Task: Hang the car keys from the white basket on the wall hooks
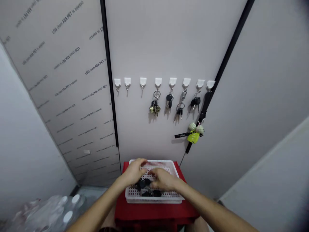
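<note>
A white perforated plastic basket holds a few dark keys, with more black-headed keys near its front wall. My left hand is over the basket's left side, fingers curved and apart from the thumb, with nothing seen in it. From the right, my right hand reaches in above the basket floor, close beside the keys. Its fingers are loosely bent and spread, and I see nothing held. Whether its fingertips touch a key I cannot tell.
The basket stands on a red stool. A row of white hooks runs along the wall; bunches of keys hang from several, and a yellow-green key case dangles at the right. Clear bottles stand at the lower left.
</note>
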### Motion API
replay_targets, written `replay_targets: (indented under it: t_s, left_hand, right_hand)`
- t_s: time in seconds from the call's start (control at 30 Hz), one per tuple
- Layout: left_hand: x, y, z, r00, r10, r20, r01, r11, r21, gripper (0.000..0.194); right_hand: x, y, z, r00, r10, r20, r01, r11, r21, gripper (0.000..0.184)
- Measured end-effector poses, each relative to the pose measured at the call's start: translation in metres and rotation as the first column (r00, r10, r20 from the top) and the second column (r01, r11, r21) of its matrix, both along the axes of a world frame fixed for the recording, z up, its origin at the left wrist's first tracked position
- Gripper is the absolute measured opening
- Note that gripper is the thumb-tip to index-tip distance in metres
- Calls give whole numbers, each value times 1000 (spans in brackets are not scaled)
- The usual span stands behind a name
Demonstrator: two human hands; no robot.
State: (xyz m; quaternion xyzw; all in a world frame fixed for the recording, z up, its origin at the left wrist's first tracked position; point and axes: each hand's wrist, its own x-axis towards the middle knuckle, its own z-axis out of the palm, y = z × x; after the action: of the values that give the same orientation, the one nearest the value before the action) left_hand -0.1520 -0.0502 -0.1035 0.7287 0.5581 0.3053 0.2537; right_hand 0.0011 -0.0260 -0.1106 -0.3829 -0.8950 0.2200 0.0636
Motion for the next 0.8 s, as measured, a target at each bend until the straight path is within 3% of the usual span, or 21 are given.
replay_targets:
  t_s: [0.1, 0.2, 0.33, 0.43, 0.57, 0.7, 0.8]
  left_hand:
    - [2, -14, -22, 962, -112, -247, 89, 991, -104, 34]
    - [6, -19, -29, 890, -141, -433, 99, 988, -120, 32]
    - [9, -21, -29, 871, -121, -477, 90, 992, -87, 27]
    - [8, -18, -28, 933, -119, -341, 94, 992, -88, 21]
    - [6, -11, -22, 999, -44, -5, 43, 994, -104, 23]
    - [10, -5, -17, 970, -85, 229, 118, 984, -130, 24]
    - [11, -2, -14, 934, -61, 352, 124, 980, -158, 24]
  right_hand:
    - [1, -10, -22, 993, -1, 118, 4, 1000, -31, 30]
    - [2, -12, -23, 990, -18, 139, 20, 1000, -9, 18]
    - [8, -9, -22, 996, -41, 81, 39, 999, 28, 17]
    - [12, -4, -18, 995, -74, -60, 75, 997, 20, 16]
    - [11, 3, -3, 934, -165, -318, 140, 985, -99, 11]
    - [5, 8, 19, 791, -293, -537, 131, 939, -319, 10]
    - [3, 10, 31, 690, -356, -630, 94, 907, -410, 11]
